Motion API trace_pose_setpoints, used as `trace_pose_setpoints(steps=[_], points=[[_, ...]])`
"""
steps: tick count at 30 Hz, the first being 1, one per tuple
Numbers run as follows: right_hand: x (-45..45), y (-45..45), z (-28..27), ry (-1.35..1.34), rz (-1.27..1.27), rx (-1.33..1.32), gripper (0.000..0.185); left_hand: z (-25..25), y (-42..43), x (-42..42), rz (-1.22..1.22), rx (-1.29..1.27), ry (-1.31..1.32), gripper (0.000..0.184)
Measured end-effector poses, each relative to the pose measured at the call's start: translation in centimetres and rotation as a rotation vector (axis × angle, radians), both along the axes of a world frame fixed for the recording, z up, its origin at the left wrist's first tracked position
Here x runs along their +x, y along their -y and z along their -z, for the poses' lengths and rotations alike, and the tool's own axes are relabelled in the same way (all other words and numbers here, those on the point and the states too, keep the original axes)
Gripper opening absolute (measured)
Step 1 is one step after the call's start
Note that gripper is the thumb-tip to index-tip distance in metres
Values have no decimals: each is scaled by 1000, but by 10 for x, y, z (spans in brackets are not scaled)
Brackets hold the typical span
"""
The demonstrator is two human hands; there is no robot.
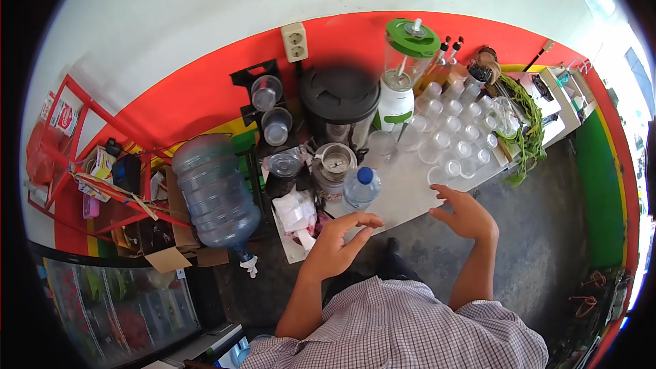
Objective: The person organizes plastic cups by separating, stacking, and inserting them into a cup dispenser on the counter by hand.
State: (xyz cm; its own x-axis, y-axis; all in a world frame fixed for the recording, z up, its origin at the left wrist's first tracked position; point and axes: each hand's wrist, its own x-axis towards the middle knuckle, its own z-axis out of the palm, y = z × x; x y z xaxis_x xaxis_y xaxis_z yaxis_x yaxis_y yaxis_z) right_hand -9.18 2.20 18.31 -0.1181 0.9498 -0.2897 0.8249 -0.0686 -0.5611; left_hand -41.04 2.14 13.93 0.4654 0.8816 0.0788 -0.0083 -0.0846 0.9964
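My left hand is raised near the table's front edge, fingers bent and apart from the thumb, holding nothing. Just beyond it stands a clear bottle with a blue cap, which it does not appear to touch. To the right, my right hand hovers by the edge with thumb and fingers spread and nothing between them. Several clear plastic cups stand on the white table beyond that hand. A metal strainer rests on a container behind the bottle.
A green-lidded blender and a large black-lidded container stand at the back. Leafy greens hang over the right end. A big water jug and a red shelf rack are at left.
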Motion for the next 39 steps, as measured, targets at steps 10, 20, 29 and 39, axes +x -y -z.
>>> trace_pose_setpoints(steps=[10, 20, 29, 39], points=[[123, -29, 10, -113, 94, 49, 60, 17, -8, 122, -41, -56, -117, 24], [228, -30, 106, -164, -197, 26, 71, 98, -20, 265, -28, -244, -206, 43], [240, -50, 130, -301, -284, -31, 88, 127, -23, 323, -280, -358, -242, 69], [190, -95, 194, -163, -166, 229, 93, 192, -63, 343, -314, -321, -338, 77]])
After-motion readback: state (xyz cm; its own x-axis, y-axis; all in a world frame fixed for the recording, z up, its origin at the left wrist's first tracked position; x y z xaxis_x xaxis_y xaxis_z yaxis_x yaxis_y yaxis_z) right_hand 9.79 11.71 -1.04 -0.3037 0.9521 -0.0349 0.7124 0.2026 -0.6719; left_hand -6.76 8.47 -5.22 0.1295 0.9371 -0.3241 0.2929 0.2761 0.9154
